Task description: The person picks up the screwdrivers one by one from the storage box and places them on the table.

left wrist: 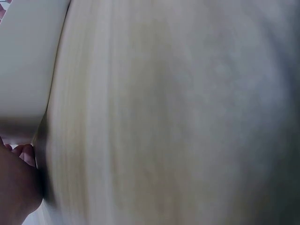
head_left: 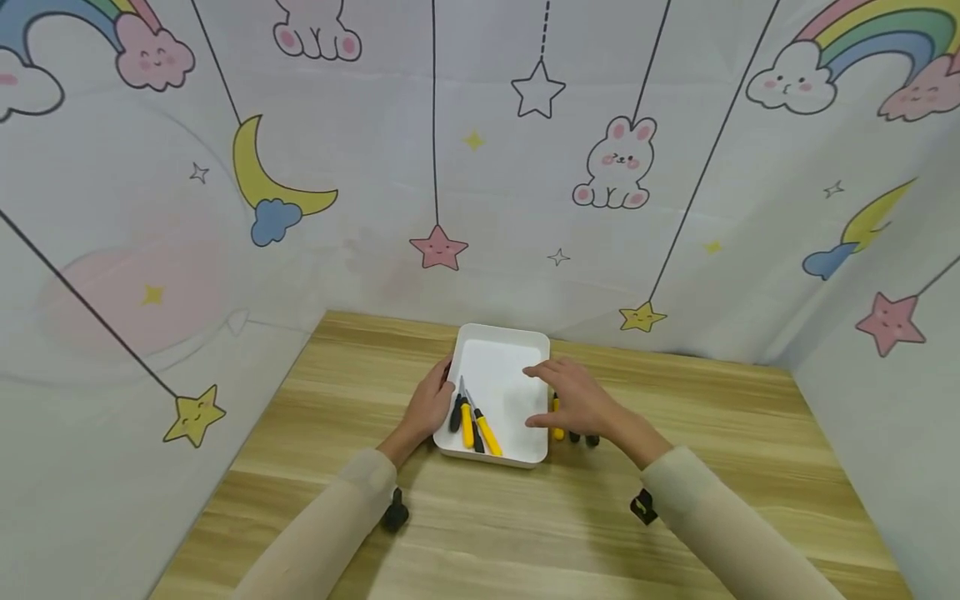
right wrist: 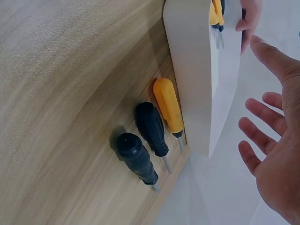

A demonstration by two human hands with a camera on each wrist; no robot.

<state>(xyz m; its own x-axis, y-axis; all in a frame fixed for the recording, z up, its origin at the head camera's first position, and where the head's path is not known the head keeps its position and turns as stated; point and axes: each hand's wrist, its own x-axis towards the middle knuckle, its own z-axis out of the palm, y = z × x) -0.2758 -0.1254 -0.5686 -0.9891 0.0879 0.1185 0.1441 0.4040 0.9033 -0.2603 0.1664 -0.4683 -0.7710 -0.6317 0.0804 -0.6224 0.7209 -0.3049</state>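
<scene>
A shallow white tray [head_left: 506, 367] lies on the wooden table. My left hand [head_left: 431, 403] holds its left wall, thumb over the rim and fingers outside. Several screwdrivers with yellow and black handles lie inside the tray near its left front corner, among them a yellow one [head_left: 488, 434]. Over the tray's right rim hovers my right hand [head_left: 576, 398], fingers spread and holding nothing. Beside the tray's right wall, on the table, are a yellow-handled screwdriver [right wrist: 168, 104] and two black-handled screwdrivers [right wrist: 151, 128], partly hidden under the right hand in the head view.
The wooden table [head_left: 480, 533] reaches back to a white curtain [head_left: 510, 192] printed with stars, rabbits and moons, which also runs along both sides. A dark item shows by the left fingers; its kind is unclear. The left wrist view is mostly blurred tabletop.
</scene>
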